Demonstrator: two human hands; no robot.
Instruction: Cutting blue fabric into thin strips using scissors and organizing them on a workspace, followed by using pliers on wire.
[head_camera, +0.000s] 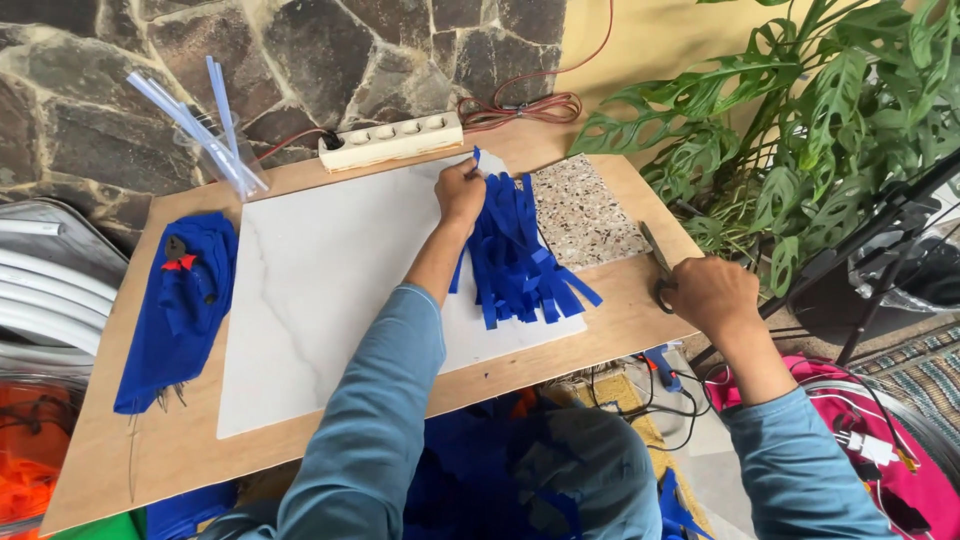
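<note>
Left arm in a blue-grey sleeve reaches forward across the white marbled board. Left hand rests knuckles-up at the 12 o'clock end of the pile of blue fabric strips, its fingers pinched on the top of a strip.

Right arm is bent outward at 3 o'clock. Right hand lies on the right edge of the desk, fingers curled through the handles of the scissors, blades pointing toward 11 o'clock.

Surroundings, left to right:
- white curved bars off the desk at 9 o'clock;
- folded blue cloth on the desk's left part, soft and creased, with a small red and dark piece on top;
- clear cup of translucent glue sticks at 11 o'clock;
- cream power strip at 12 o'clock, against the rough stone wall;
- speckled stone tile just right of the strips, partly under them;
- leafy green plant at 2 o'clock.

Strips are flat, narrow and straight-cut, fanned and overlapping on the board's right part.
</note>
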